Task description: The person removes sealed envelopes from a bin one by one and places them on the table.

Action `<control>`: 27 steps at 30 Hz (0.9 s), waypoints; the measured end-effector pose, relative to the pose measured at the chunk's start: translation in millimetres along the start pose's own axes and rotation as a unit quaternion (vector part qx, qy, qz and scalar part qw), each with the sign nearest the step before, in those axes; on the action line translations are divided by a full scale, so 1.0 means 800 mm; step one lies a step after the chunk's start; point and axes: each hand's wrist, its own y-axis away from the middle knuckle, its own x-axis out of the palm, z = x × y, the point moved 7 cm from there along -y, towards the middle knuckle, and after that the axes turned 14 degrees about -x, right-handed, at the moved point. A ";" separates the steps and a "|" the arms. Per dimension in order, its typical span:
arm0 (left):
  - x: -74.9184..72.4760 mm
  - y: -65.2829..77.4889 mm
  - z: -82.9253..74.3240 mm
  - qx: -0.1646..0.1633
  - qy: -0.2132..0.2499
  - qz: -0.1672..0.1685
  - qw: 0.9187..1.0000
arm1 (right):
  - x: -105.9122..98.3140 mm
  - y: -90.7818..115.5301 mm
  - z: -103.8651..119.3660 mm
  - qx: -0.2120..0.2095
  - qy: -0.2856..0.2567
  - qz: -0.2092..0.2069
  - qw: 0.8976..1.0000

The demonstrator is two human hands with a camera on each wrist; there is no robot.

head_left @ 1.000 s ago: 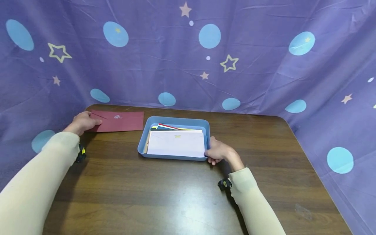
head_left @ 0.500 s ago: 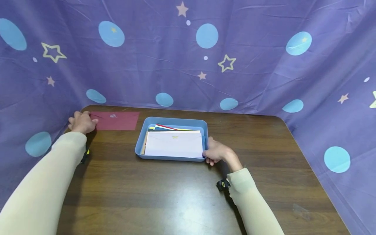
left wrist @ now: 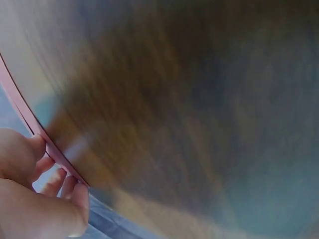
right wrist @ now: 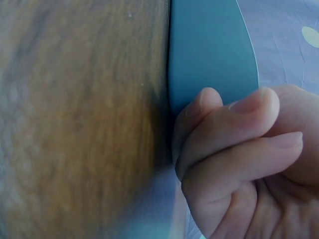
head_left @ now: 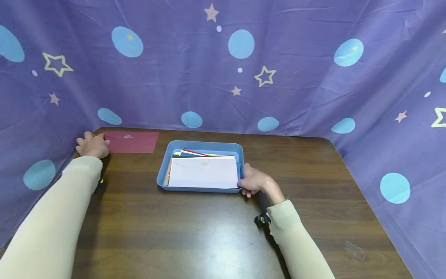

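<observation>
A red envelope [head_left: 134, 142] with a small pale emblem lies flat at the table's back left. My left hand [head_left: 92, 146] is at its left end, fingers spread toward the curtain and thumb at the envelope's edge. Up close in the left wrist view, the envelope [left wrist: 37, 128] shows edge-on, with the fingertips [left wrist: 79, 191] right along it. My right hand [head_left: 255, 180] grips the front right corner of a blue tray [head_left: 205, 145], thumb over the rim. The right wrist view has its curled fingers [right wrist: 224, 137] against the tray's outer wall [right wrist: 212, 50].
Inside the tray, a white envelope [head_left: 203, 174] with a gold emblem lies on top of several coloured ones. The brown wooden table [head_left: 181, 232] runs back to a purple curtain [head_left: 156, 85] with stars and blue circles, which also hangs at both sides.
One second ago my left thumb pinched the red envelope's left part; the envelope has settled flat and the fingers have spread off to its left end. My right hand keeps its grip on the tray.
</observation>
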 end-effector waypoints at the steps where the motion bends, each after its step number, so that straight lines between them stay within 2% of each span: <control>1: -0.001 -0.001 0.001 0.001 -0.004 -0.002 1.000 | 0.001 0.000 0.000 -0.001 -0.001 0.000 1.000; 13: -0.003 -0.015 0.000 0.012 -0.029 -0.014 0.999 | 0.000 -0.002 -0.001 0.000 0.007 0.001 1.000; 21: -0.005 -0.012 -0.001 0.023 -0.040 -0.026 0.999 | 0.001 -0.002 0.000 0.000 0.005 0.003 1.000; 24: -0.011 -0.010 -0.009 0.039 -0.046 -0.049 0.997 | 0.002 -0.002 0.000 -0.001 0.007 0.004 1.000; 27: -0.020 -0.004 -0.029 0.067 -0.033 -0.076 0.994 | 0.001 -0.002 0.001 -0.002 0.006 0.002 1.000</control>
